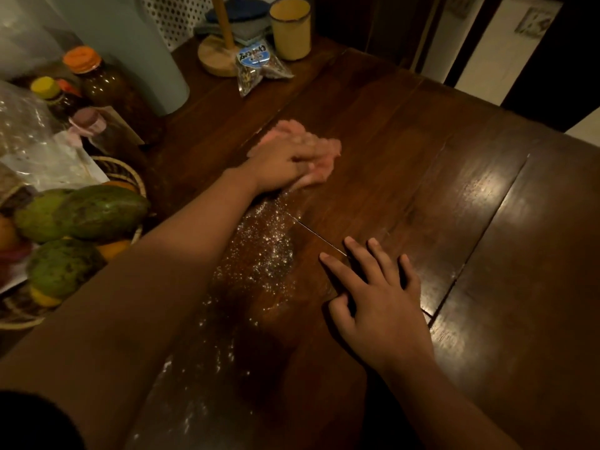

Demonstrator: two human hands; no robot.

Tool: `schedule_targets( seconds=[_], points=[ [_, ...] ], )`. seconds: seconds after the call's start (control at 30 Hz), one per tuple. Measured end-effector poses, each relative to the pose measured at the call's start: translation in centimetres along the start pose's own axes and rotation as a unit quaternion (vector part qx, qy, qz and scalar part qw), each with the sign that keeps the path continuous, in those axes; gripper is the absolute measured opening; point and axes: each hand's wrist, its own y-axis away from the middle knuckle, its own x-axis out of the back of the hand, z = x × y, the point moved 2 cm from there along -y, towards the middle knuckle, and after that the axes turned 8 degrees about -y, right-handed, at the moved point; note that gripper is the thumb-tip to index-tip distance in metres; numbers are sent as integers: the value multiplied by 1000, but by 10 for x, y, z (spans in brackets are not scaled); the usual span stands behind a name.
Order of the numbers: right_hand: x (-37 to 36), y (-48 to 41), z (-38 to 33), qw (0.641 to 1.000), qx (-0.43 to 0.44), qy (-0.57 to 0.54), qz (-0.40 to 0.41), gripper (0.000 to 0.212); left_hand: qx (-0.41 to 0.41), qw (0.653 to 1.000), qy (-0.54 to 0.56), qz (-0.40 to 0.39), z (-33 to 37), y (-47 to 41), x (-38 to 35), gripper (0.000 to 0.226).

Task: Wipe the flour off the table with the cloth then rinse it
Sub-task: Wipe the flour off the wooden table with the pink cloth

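Nearest me: scattered white flour [259, 254] runs in a loose trail along the dark brown plank-wood counter [438, 151], densest about mid-board, thinning toward my edge.

My right hand [380, 306] lies palm down on the counter just right of the flour, fingers straight and spread, holding nothing.

Further out, my left arm reaches across the flour trail. My left hand [282, 164] is palm down on the crumpled pale pink cloth [318, 147], fingers laid over it and pressing it onto the wood; the fingers are blurred, but they look flat rather than closed round it. The cloth sits at the far end of the flour trail.

At left: a woven basket [130, 177] of green fruit and brown bottles with orange and yellow lids.

Far end: a clear plastic packet [256, 64], a round wooden stand base [212, 56], and a yellow enamel mug [290, 30].
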Motion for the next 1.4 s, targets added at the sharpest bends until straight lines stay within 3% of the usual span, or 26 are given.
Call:
schedule_targets(
  seconds=[0.07,0.13,0.2,0.27,0.4,0.47,0.53,0.63,0.67,0.73,0.83,0.93,1.07,1.17,1.3,1.4],
  points=[
    [1,0,-1,1000,-1,-4,4,58,-43,996,73,-27,0,10,-2,45],
    [1,-1,-2,1000,1,-5,8,58,29,992,120,24,-11,10,6,44],
    [0,-1,-2,1000,1,-5,9,58,121,985,69,100,-16,9,12,44],
    [0,-1,-2,1000,-1,-7,15,58,140,982,23,126,-4,12,11,45],
    [-1,1,-2,1000,2,0,27,58,39,989,144,-2,26,37,-1,45],
    [-1,1,-2,1000,3,4,28,58,-1,989,134,-65,23,54,2,46],
    [-1,0,-2,1000,5,4,26,58,29,987,139,-79,10,63,9,43],
    [-1,0,-1,1000,4,2,25,57,158,974,158,43,-8,56,11,38],
    [-1,0,-1,1000,5,2,25,57,184,968,141,98,-4,50,9,40],
    [-1,1,-2,1000,5,1,22,57,203,962,116,137,18,31,-2,45],
    [0,1,-3,1000,2,1,21,57,119,983,79,115,64,10,-17,44],
    [0,0,-5,1000,3,-4,23,57,18,992,125,20,80,7,-29,43],
    [-1,1,-3,999,4,-6,34,57,-32,988,154,-4,67,38,-29,37],
    [-1,3,-3,998,2,-2,60,57,26,979,203,16,52,67,-20,29],
    [0,3,-2,997,-4,11,73,54,73,965,222,-120,49,100,-13,25],
    [1,3,-2,996,-16,12,86,54,112,969,217,-45,49,100,-9,36]
  ],
)
